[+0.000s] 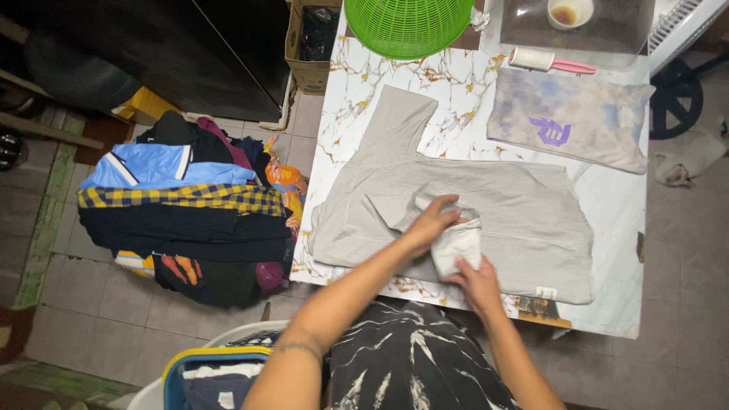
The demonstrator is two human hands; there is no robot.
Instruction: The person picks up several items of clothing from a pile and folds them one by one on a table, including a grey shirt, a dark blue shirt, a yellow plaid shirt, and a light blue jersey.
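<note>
Grey striped shirt [486, 205] spread flat across the marble-patterned surface [456, 83], one sleeve angled up toward the far edge, hem running close along the near edge. Left hand [431, 222] fingers closed on the folded-in sleeve near the shirt's middle, pinching the cloth. Right hand [477, 282] just beside it at the near edge, fingers curled on the pale turned-over cuff [458, 247]; both hands clamped on the same fold, nearly touching.

Beyond the shirt, at the far right, a folded tie-dye garment [569, 121] with a purple mark, lying apart from the shirt with a strip of bare surface between. Past that, a pink-handled lint roller [547, 62] just beside a clear plastic box [577, 30] holding a small cup [569, 11]. Green plastic basket [408, 26] overhanging the far edge, well apart from the hands. Open marble showing to the left of the raised sleeve and in a narrow band at the right edge.

Left of the surface, on the tiled floor [91, 319], a heap of clothes [190, 205]: blue, yellow plaid, black, orange, pressing right up to the surface's left edge. Cardboard box [310, 38] on the floor at the far left corner. Laundry basket [205, 376] with a yellow and blue rim at the near left, beside the left forearm.
</note>
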